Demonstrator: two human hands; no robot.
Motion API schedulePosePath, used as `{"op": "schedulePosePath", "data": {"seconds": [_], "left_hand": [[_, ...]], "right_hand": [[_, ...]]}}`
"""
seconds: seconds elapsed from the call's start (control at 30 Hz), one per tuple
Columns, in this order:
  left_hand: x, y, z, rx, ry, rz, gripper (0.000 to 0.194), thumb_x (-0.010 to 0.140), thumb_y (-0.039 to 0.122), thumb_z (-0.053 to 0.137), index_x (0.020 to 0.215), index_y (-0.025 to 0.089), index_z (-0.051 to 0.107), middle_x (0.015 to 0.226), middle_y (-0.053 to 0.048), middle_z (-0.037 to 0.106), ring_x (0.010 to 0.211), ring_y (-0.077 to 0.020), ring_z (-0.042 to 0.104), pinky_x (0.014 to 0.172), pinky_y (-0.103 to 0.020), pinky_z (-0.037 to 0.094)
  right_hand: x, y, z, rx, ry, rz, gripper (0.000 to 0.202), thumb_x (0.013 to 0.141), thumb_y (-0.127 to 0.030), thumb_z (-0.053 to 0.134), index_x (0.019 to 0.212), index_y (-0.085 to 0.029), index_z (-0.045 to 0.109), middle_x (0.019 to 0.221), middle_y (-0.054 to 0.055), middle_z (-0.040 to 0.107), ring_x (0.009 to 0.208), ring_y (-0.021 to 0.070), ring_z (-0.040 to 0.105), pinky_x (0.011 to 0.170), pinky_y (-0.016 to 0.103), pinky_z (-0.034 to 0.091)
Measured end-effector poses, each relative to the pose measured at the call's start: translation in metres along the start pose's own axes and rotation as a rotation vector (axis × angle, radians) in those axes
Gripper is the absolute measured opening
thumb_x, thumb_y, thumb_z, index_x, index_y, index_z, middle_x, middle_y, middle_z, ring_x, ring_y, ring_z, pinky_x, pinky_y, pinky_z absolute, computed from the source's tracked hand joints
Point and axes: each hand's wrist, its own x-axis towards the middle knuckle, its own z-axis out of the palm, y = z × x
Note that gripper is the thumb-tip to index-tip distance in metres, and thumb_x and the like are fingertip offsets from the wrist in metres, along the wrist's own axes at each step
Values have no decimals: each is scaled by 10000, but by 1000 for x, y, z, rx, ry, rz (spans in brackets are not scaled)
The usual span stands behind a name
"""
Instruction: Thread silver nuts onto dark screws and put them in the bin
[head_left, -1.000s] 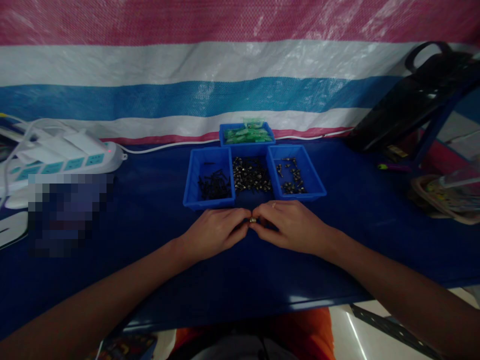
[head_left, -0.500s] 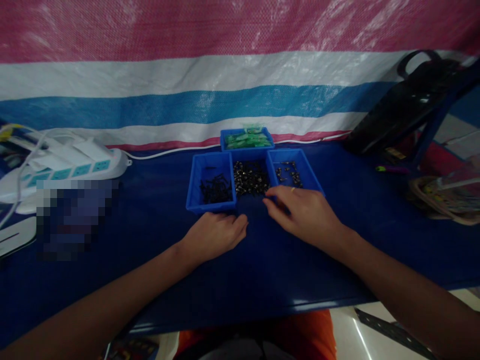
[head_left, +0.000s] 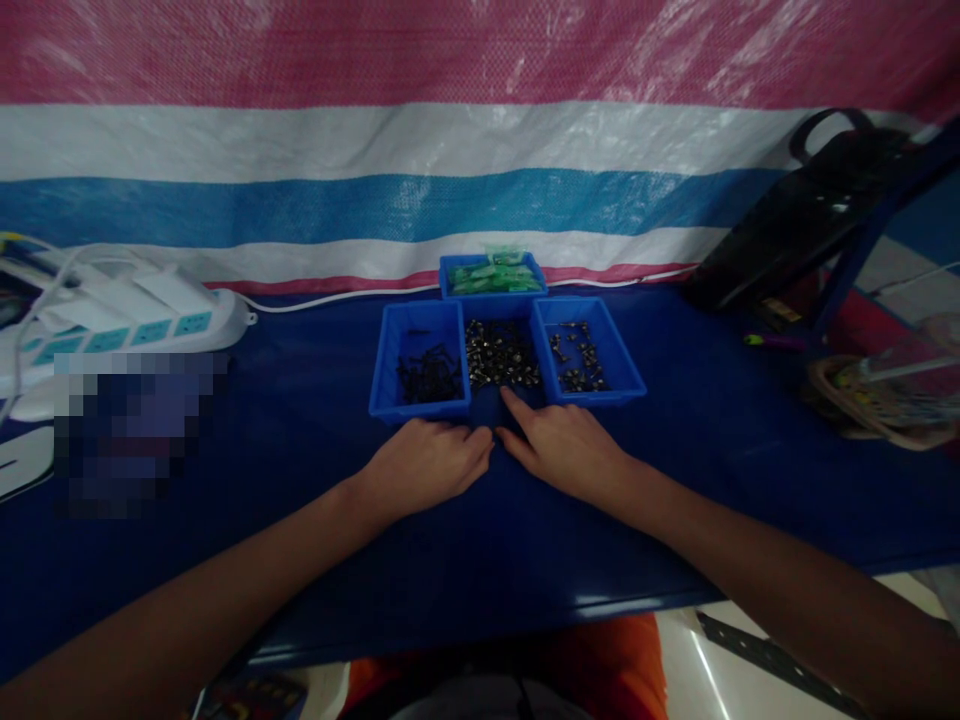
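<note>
My left hand (head_left: 427,462) rests at the front of the left blue bin (head_left: 384,372), its fingers curled closed; anything inside them is hidden. Black, thin screw-like pieces (head_left: 431,378) lie in that bin. Between the side bins is a pile of small dark and shiny screw-like metal parts (head_left: 501,350). My right hand (head_left: 574,450) has its index finger stretched to the near edge of this pile, thumb apart and close to the left hand's fingertips. The right blue bin (head_left: 619,368) holds a few scattered small metal parts (head_left: 583,378).
Behind stands a blue bin (head_left: 491,293) of green packets (head_left: 496,273). A white power strip (head_left: 225,318) with cables lies left. On the right are a black bottle (head_left: 802,215), a purple pen (head_left: 780,342) and a basket (head_left: 847,405). A striped sheet (head_left: 375,140) hangs behind the blue table (head_left: 465,560).
My right hand has moved left and towards me, from the right bin's front edge to the pile's near edge, its index finger now straightened. My left hand stays almost in place.
</note>
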Motion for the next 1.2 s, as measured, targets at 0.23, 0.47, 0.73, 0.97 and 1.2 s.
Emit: {"op": "schedulePosePath", "data": {"seconds": [0.23,0.47,0.73,0.97,1.2], "left_hand": [[-1,0,0,-35,-10,-10,221,887,252,360,751,159,508,579,-14,587,556,-161,597,518,-252,440],[0,-1,1,-21,-8,-3,238,893,259,345,741,166,502,583,-15,588,564,-168,599,520,-258,439],[0,-1,-1,-7,-32,-8,241,898,269,338,751,172,501,597,-13,595,580,-175,605,531,-269,445],[1,-1,-1,-15,-33,-7,250,895,271,339,739,167,505,589,-16,594,576,-171,605,531,-264,439],[0,-1,0,-9,-14,-9,242,894,269,343,743,171,505,588,-5,591,566,-163,602,519,-256,434]], "right_hand": [[-3,2,0,74,19,11,486,900,-415,313,1299,-139,352,804,111,680,684,250,654,599,340,470],[-4,5,2,69,25,2,471,895,-392,333,1297,-147,358,768,96,680,656,243,653,578,323,465],[-4,5,1,75,30,36,466,895,-404,325,1274,-139,382,779,105,680,683,255,655,599,336,470],[-4,6,3,94,38,52,496,894,-412,328,1288,-112,361,774,112,676,686,250,653,608,328,465],[-3,7,4,99,33,36,343,902,-341,334,1178,-179,459,774,79,674,666,230,652,577,306,452]]}}
